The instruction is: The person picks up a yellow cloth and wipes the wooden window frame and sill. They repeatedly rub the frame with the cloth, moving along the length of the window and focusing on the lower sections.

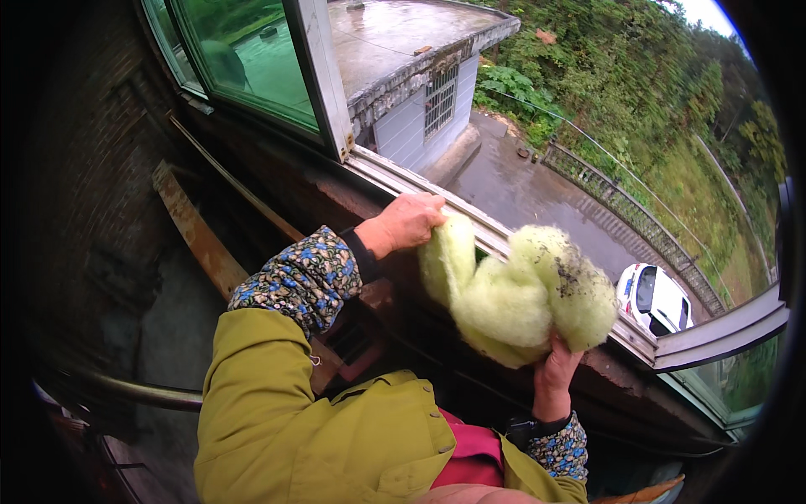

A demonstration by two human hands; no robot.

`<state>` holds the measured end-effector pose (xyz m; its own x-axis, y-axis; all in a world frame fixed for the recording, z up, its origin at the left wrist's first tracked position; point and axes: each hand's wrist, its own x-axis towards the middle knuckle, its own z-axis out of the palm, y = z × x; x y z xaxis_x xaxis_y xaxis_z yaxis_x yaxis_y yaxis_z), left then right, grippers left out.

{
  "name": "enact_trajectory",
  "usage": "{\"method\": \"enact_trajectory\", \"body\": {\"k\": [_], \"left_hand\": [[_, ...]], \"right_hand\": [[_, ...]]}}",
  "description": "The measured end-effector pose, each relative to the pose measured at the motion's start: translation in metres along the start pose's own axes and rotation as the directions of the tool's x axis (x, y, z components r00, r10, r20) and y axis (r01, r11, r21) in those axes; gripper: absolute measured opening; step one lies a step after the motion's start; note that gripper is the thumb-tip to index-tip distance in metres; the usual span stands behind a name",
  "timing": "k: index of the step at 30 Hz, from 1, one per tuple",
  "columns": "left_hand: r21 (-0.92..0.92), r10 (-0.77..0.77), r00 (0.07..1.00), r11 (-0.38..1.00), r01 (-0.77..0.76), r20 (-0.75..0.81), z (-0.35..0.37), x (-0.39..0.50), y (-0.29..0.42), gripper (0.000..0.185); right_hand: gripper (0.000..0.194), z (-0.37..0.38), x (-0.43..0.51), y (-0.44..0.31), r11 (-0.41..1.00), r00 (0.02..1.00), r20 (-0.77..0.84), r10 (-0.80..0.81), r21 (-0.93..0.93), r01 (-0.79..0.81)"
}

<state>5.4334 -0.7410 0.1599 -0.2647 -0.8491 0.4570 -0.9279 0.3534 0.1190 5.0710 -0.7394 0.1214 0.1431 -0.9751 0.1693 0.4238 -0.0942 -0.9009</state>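
A bundle of pale yellow-green fibrous wadding (504, 296) hangs between my two hands at the open window. Dark dirt specks cover its upper right lobe. My left hand (403, 220) pinches one end of it, close above the window's white sliding track (466, 214). From below, my right hand (559, 372) grips the other end; some of its fingers are hidden behind the fibre. The wadding sags in folds in front of the sill, and part of it overlaps the track.
Green-tinted window panes (258, 63) stand at the upper left. A rusty board (198, 233) and a metal rail (145, 394) lie on my left. Outside, far below, are a wet yard (504, 170), a flat-roofed building (428, 107) and a white car (655, 299).
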Motion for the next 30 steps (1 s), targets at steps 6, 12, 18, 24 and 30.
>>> {"method": "enact_trajectory", "body": {"k": [6, 12, 18, 24, 30], "left_hand": [[0.325, -0.204, 0.979, 0.924, 0.200, -0.023, -0.046, -0.056, -0.096, 0.011], [0.718, -0.393, 0.918, 0.621, 0.314, -0.061, -0.074, -0.066, -0.122, 0.010], [0.193, -0.363, 0.887, 0.885, 0.424, -0.284, -0.121, -0.020, -0.069, 0.026], [-0.056, 0.014, 0.969, 0.998, -0.029, -0.248, -0.084, 0.105, 0.054, 0.027], [-0.234, 0.341, 0.919, 0.894, -0.382, -0.198, 0.011, 0.204, 0.202, 0.028]], "right_hand": [[0.045, 0.108, 0.021, 0.041, 0.994, 0.974, 0.226, 0.016, -0.105, 0.008], [0.047, 0.191, -0.003, 0.071, 0.999, 0.930, 0.367, 0.022, 0.028, -0.035], [0.046, 0.148, -0.006, 0.023, 0.993, 0.960, 0.274, -0.061, 0.111, 0.032], [0.044, 0.027, -0.022, -0.025, 0.994, 0.995, 0.027, -0.100, 0.054, 0.099], [0.047, -0.104, -0.069, -0.066, 0.988, 0.892, -0.443, -0.086, 0.074, 0.132]]}}
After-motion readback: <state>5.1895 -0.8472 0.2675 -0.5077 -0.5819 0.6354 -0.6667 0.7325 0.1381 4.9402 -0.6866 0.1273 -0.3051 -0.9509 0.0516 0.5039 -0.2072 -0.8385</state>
